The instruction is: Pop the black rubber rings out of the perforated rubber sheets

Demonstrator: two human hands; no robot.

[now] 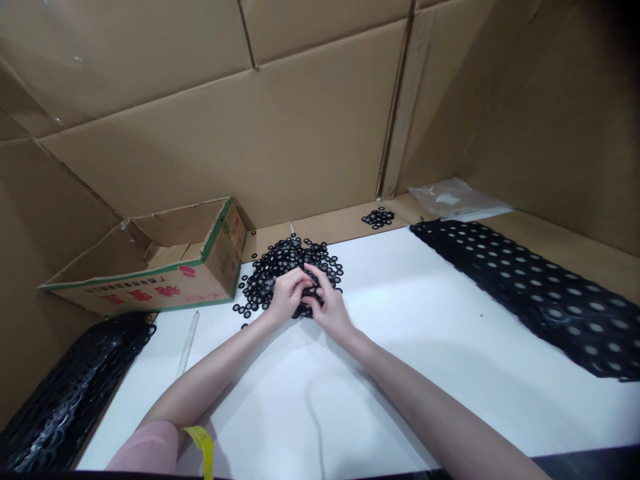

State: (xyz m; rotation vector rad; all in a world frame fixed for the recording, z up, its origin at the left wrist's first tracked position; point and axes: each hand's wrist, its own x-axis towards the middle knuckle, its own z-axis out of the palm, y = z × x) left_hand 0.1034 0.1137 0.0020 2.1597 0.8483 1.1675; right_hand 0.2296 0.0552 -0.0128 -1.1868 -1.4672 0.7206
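Observation:
A heap of small black rings [280, 257] lies on the white board [400, 287], near its back edge. At the front of the heap, my left hand [291, 292] and my right hand [327, 303] are close together, with fingers bent and pinched. Something small and dark shows between the fingertips, too small to make out against the black rings behind. Loose rings lie around the heap, mostly to its left.
An open cardboard box [150, 280] stands at the left. Black perforated sheets [540, 293] lie at the right, and a dark stack [75, 393] at the lower left. Behind are a small ring pile [379, 218], a plastic bag [457, 197] and cardboard walls [320, 133].

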